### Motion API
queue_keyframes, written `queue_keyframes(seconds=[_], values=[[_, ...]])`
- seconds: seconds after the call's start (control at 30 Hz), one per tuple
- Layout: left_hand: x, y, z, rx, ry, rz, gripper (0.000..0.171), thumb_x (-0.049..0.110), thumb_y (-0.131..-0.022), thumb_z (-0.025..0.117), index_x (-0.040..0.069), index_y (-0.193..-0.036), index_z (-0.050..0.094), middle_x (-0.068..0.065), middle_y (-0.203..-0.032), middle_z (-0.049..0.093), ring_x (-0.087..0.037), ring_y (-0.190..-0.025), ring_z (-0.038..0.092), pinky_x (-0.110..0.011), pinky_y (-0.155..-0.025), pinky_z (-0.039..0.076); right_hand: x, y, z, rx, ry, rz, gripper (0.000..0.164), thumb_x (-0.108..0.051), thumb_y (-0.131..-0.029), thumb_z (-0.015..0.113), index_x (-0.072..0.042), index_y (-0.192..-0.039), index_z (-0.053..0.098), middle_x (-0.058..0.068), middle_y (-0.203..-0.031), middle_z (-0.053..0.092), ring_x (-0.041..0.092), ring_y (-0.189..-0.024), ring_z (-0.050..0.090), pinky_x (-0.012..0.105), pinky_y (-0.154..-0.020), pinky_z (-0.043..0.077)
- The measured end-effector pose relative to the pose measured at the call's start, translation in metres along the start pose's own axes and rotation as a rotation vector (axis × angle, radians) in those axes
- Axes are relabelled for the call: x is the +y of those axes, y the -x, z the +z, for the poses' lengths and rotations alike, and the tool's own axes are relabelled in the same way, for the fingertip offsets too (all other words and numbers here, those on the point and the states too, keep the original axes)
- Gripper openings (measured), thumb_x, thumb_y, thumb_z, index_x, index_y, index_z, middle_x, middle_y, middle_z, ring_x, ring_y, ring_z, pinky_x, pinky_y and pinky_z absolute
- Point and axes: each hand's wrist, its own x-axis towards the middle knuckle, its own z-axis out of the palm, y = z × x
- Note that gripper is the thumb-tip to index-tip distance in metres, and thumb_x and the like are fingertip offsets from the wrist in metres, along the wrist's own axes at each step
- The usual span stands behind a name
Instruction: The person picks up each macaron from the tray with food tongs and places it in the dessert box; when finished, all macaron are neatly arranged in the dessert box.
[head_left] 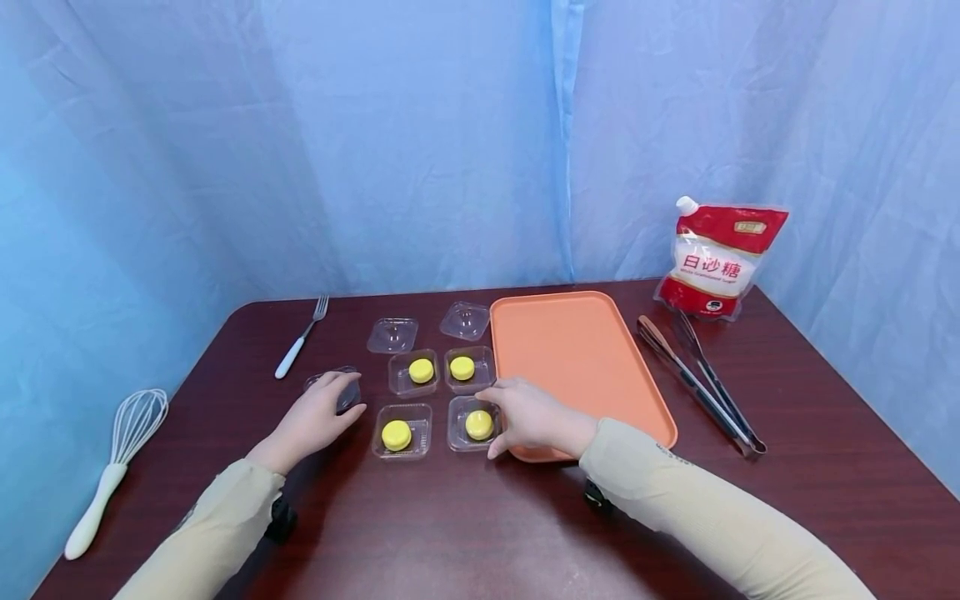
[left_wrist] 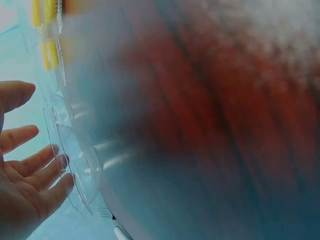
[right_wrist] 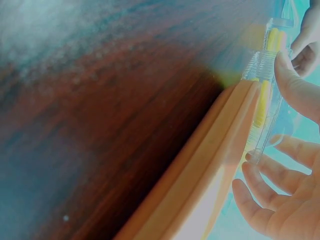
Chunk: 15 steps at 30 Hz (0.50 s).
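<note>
My left hand [head_left: 318, 417] hovers at a clear plastic lid [head_left: 347, 396] on the left of the table. In the left wrist view its fingertips meet the edge of the domed lid [left_wrist: 82, 160], while the thumb stands apart. My right hand [head_left: 532, 414] is at the front right clear plastic box [head_left: 457, 437], thumb and fingers spread at its right side. This box holds a yellow round piece [head_left: 478, 425] and seems to have a clear cover on it. Uncovered boxes with yellow pieces stand beside and behind it: front left [head_left: 420, 417], back left [head_left: 401, 382], back right [head_left: 480, 379].
Two more clear lids [head_left: 392, 335] [head_left: 465, 321] lie behind the boxes. An orange tray [head_left: 570, 350] sits partly under my right hand. Tongs [head_left: 705, 387] and a sugar pouch [head_left: 716, 258] are to the right; a fork [head_left: 303, 337] and a whisk [head_left: 112, 479] are to the left.
</note>
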Motion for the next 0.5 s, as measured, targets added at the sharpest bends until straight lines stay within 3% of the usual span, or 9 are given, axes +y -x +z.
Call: queue_keyframes(seconds=[0.5], values=[[-0.0059,-0.0045,0.0019,-0.067,-0.011,-0.029,0.056,0.023,-0.09,0.065,-0.002,-0.136,0.045,-0.028,-0.134,0.046,-0.042,-0.12,0.049,-0.056,-0.097,0.042,-0.0001,0.0008,0.0009,0.027,-0.021,-0.02,0.077,-0.033,-0.065,0.087,-0.001,-0.128,0.056,0.013,-0.124,0.06,0.03,-0.116,0.052,0.042,-0.101,0.042]])
